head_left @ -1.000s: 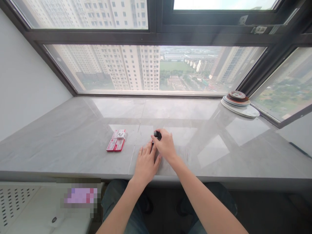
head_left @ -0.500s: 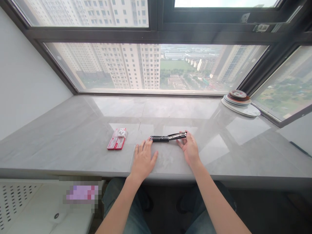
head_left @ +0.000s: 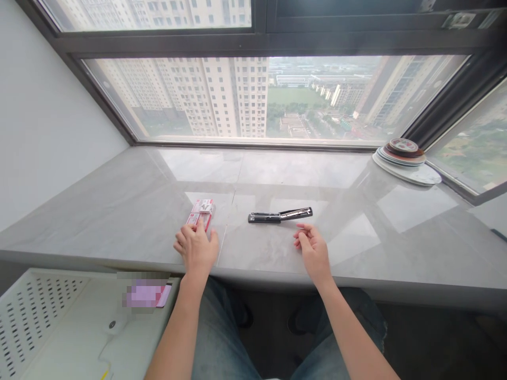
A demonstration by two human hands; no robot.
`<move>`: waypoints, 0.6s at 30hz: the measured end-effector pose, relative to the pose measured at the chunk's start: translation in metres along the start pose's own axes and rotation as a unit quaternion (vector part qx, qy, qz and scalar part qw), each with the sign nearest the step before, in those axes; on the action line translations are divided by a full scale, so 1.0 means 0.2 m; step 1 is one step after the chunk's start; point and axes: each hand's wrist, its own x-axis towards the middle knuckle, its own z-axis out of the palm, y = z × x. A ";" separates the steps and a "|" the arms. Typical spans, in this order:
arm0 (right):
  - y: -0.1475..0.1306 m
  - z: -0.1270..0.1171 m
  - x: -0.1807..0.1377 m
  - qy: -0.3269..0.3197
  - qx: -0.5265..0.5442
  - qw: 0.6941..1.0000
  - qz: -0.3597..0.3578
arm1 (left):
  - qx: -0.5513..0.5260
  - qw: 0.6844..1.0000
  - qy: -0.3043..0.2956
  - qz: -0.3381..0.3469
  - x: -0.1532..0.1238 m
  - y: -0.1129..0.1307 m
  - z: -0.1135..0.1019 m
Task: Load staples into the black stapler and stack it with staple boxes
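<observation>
A black stapler (head_left: 264, 217) lies opened out on the grey stone counter, its metal-lined part angled up to the right. My right hand (head_left: 316, 253) hovers just below its right end, apart from it, fingers loosely bent and holding nothing. On the left sits a small group of red and white staple boxes (head_left: 206, 206), with one small piece lying on top. My left hand (head_left: 197, 247) is over the near boxes, fingers parted, the index fingertip at a red one. The hand hides part of the near boxes, and I cannot tell how firmly it touches them.
Stacked plates or round discs (head_left: 404, 158) stand at the far right corner by the window (head_left: 277, 100). Below the counter (head_left: 130, 211), at the left, is a white perforated surface (head_left: 71, 322) with a blurred purple item (head_left: 144, 295). My legs are under the counter.
Both hands have let go of the stapler, which stays opened. My left hand has moved left to the staple boxes; my right hand has drawn back slightly. The view has shifted a little.
</observation>
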 end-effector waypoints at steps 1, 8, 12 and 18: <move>0.00 0.00 0.00 -0.009 -0.005 1.000 0.003 | -0.001 1.000 -0.004 0.005 -0.01 -0.01 0.00; -0.04 0.01 -0.01 -0.070 -0.102 0.992 0.005 | -0.124 0.980 -0.074 0.135 -0.11 0.02 -0.05; -0.08 0.04 0.02 -0.175 -0.156 0.971 0.037 | -0.234 0.922 -0.169 0.258 -0.17 0.14 -0.08; -0.10 0.05 0.10 -0.251 -0.134 0.953 0.109 | -0.324 0.859 -0.243 0.312 -0.15 0.38 -0.05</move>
